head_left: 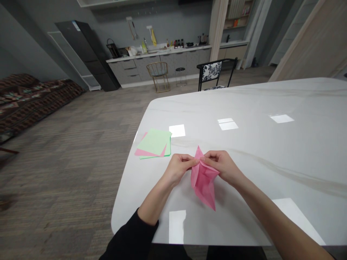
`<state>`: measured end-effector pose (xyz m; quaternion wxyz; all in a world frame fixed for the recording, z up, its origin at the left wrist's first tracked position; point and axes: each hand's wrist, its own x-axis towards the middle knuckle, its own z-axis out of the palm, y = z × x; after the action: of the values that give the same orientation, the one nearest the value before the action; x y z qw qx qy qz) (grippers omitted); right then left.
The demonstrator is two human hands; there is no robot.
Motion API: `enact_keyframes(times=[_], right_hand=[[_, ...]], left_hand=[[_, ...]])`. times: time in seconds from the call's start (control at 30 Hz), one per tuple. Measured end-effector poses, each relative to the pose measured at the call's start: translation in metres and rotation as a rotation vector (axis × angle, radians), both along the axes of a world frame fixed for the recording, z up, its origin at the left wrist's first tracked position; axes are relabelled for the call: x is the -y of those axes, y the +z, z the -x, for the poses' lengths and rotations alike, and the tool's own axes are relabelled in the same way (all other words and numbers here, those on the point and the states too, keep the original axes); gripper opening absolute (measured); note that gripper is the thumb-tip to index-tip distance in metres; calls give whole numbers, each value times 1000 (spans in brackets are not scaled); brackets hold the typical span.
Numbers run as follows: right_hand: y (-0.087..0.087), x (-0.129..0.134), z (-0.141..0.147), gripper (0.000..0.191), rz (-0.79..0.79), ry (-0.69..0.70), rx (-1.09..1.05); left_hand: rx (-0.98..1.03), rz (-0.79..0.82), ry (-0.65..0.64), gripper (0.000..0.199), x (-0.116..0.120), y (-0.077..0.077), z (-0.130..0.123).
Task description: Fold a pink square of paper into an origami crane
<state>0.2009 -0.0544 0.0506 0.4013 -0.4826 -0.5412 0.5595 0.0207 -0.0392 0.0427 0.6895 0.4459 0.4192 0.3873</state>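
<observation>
A partly folded sheet of pink paper (pixel 204 182) is held just above the table, its creased flaps spreading towards me and one point sticking up beyond my fingers. My left hand (pixel 181 167) pinches its left side near the middle, thumb on top. From the other side my right hand (pixel 221 164) pinches the same paper, and the two thumbs almost meet. The fingers under the paper are partly hidden. To the left of my hands lies a loose stack of green and pink paper sheets (pixel 154 142), a light green one on top.
The white marbled table (pixel 244 144) shows bright light reflections. Beyond its far edge stand a black chair with a patterned back (pixel 212 71) and a gold wire chair (pixel 158 70). Kitchen cabinets (pixel 146 65) and a dark fridge (pixel 92 54) line the back wall. A patterned couch (pixel 35 94) is at left.
</observation>
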Motion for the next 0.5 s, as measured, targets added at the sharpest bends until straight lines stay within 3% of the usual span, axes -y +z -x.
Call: enact_keyframes(times=[0.23, 0.5], right_hand=[[6, 1, 2, 28, -6, 8, 2], [5, 5, 10, 25, 79, -46, -107]], left_hand=[[4, 5, -41, 24, 1, 2, 0], [-117, -98, -92, 17, 6, -5, -5]])
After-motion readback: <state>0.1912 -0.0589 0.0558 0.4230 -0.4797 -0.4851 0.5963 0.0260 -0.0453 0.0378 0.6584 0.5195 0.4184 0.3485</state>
